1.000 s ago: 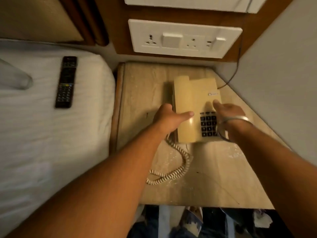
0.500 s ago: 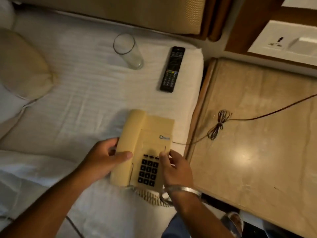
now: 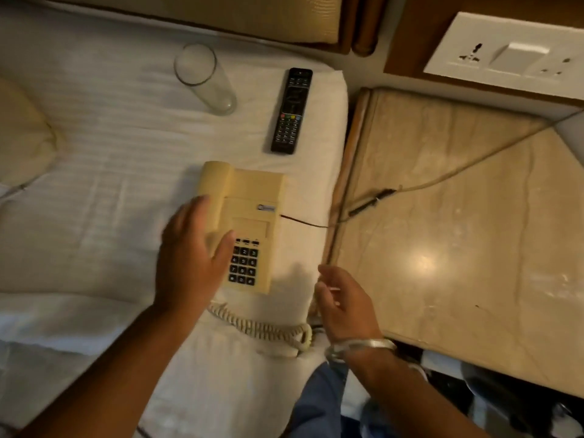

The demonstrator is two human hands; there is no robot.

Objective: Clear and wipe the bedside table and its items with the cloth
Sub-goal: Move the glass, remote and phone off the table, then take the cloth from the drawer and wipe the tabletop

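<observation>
A cream telephone [image 3: 249, 229] lies flat on the white bed sheet [image 3: 104, 159] near the centre of the view, its handset in the cradle along its nine o'clock side and its dark keypad toward six o'clock. The left hand [image 3: 189, 257] hovers over the lower end of the handset with fingers spread and loose, gripping nothing; motion blur hides whether the palm touches the plastic. The right hand [image 3: 344, 298] hangs at about four o'clock from the telephone, clear of it, over the bed's edge, fingers slackly parted and empty, a metal bangle [image 3: 363, 346] on its wrist. The coiled cord [image 3: 268, 330] curls on the sheet at six o'clock from the telephone. A thin line cable [image 3: 442, 178] leaves the telephone's three o'clock side and crosses the bedside table [image 3: 474, 279], a beige marble top lying at three o'clock, toward the wall at two o'clock. At twelve o'clock from the telephone a black remote control [image 3: 290, 110] rests on the sheet, and at eleven o'clock a clear drinking glass [image 3: 203, 79] lies on its side. A white socket panel [image 3: 505, 58] is fixed to the wall at one o'clock.
</observation>
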